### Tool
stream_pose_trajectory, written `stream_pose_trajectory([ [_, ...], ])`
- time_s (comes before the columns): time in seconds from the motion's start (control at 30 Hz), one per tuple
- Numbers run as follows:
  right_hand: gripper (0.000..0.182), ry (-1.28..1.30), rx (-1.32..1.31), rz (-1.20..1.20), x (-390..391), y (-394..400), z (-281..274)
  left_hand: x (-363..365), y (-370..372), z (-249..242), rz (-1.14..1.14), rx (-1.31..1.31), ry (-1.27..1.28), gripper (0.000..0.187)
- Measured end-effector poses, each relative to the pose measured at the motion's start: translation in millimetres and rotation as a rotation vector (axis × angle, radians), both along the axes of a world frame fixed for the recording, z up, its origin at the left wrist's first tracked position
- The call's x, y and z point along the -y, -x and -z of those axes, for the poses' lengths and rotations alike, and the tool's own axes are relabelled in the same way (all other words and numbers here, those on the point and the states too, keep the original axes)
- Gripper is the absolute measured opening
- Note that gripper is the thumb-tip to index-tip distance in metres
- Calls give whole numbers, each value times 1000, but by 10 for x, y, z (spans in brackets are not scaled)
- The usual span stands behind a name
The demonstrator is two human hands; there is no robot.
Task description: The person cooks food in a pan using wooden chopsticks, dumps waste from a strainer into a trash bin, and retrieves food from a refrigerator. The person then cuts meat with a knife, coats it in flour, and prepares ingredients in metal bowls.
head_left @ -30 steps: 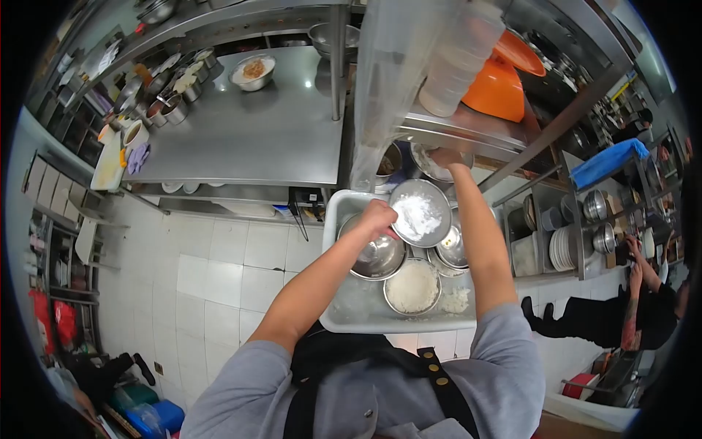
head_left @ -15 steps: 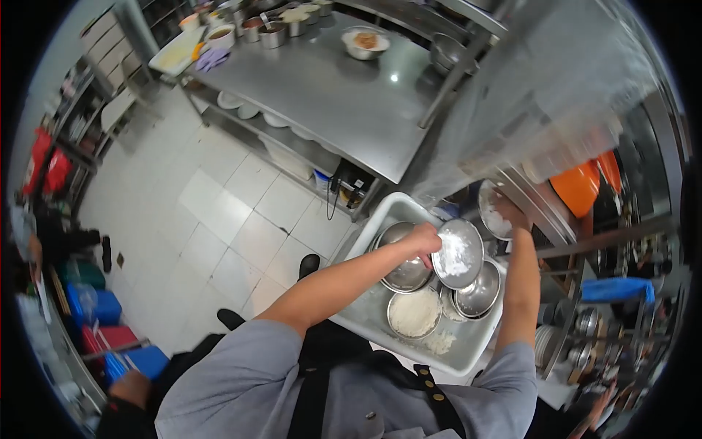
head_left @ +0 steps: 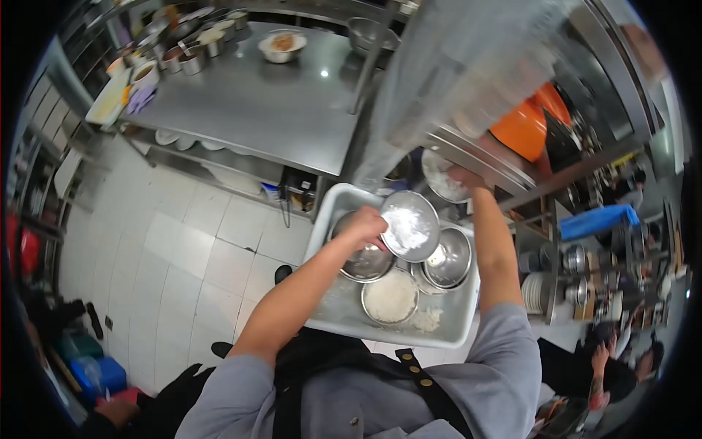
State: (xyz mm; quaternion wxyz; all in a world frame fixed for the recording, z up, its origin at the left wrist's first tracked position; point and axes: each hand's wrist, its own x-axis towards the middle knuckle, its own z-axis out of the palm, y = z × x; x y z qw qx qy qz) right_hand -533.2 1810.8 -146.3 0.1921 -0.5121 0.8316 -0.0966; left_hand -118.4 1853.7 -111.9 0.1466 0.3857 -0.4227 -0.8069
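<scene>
My left hand (head_left: 365,225) grips the rim of a round metal bowl (head_left: 410,227) with bright white powder in it, held tilted over a white plastic tub (head_left: 468,322). My right hand (head_left: 468,178) is at another metal bowl (head_left: 439,174) beyond the tub, which holds white powder; its fingers are blurred. Inside the tub stand a metal bowl (head_left: 368,263) partly under my left hand, a container of white grainy food (head_left: 390,297) and a metal bowl (head_left: 448,257) stacked on other containers. Loose white clumps (head_left: 427,319) lie on the tub's floor.
A steel table (head_left: 241,95) stands ahead, bearing a filled bowl (head_left: 282,45), metal containers and purple gloves (head_left: 142,99). Clear plastic sheeting (head_left: 446,80) hangs beside it. Orange containers (head_left: 521,130) sit on the right. Another person (head_left: 610,366) is at the lower right.
My view has swung to the right, so the table and tub appear farther left. My left hand still holds its powder bowl over the tub; my right hand stays at the far bowl.
</scene>
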Motion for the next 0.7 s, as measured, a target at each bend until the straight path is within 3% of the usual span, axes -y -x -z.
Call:
stream_pose_trajectory([
  [0.07, 41, 461, -893, -429, 40, -399, 125, 10, 63, 54, 22, -17, 1, 19],
  [0.1, 41, 462, -897, -420, -10, -565, -78, 13, 131, 97, 31, -19, 6, 19],
  [0.17, 41, 170, 15, 44, -223, -928, -748, 26, 219, 143, 17, 39, 25, 19],
  [0.2, 41, 177, 13, 46, -233, -918, -806, 48, 230, 100, 19, 38, 32, 19],
  [0.27, 43, 314, 337, 269, -293, -927, -871, 36, 239, 39, 49, 10, 5, 19],
  [0.3, 43, 316, 337, 275, -323, -938, -861, 29, 250, 16, 55, 11, 7, 19],
  [0.37, 44, 136, -218, -15, -325, -983, -836, 40, 276, -39, 57, 13, 12, 19],
  [0.4, 44, 137, -217, -11, -291, -940, -736, 42, 288, -39, 61, 15, 13, 19],
  [0.47, 44, -52, -510, -141, -170, -812, -456, 60, 313, -20, 61, -25, 4, 18],
  [0.57, 46, 126, -282, -50, -168, -804, -435, 85, 364, 31, 74, 15, 21, 18],
  [0.7, 46, 43, -254, -120, -193, -977, -402, 91, 372, 26, 59, 9, 3, 18],
])
